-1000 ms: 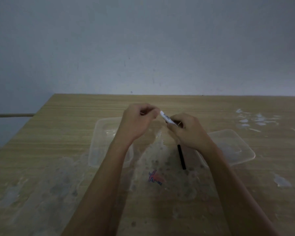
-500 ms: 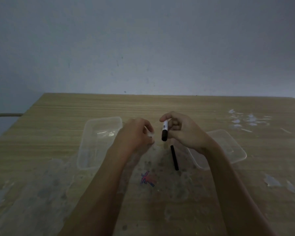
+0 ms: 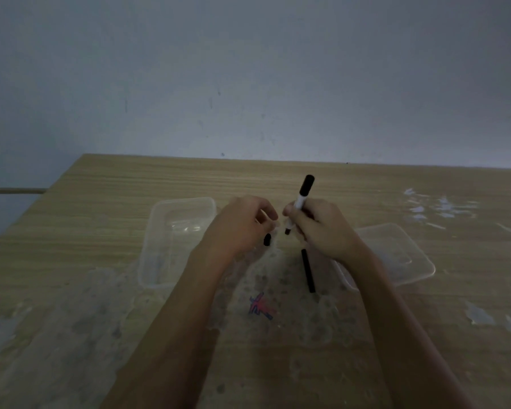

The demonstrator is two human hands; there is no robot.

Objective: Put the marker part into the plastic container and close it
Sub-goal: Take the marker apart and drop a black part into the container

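Over the desk (image 3: 366, 184), right hand (image 3: 322, 228) grips marker (image 3: 300, 202), now upended; left hand (image 3: 239, 225) pinches small black piece (image 3: 267, 240).

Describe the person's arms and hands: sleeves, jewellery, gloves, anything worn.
Both forearms are bare as far as the frame shows, with no sleeve in view. The left hand and right hand wear no gloves, and no watch, bracelet or ring is visible in the dim light.
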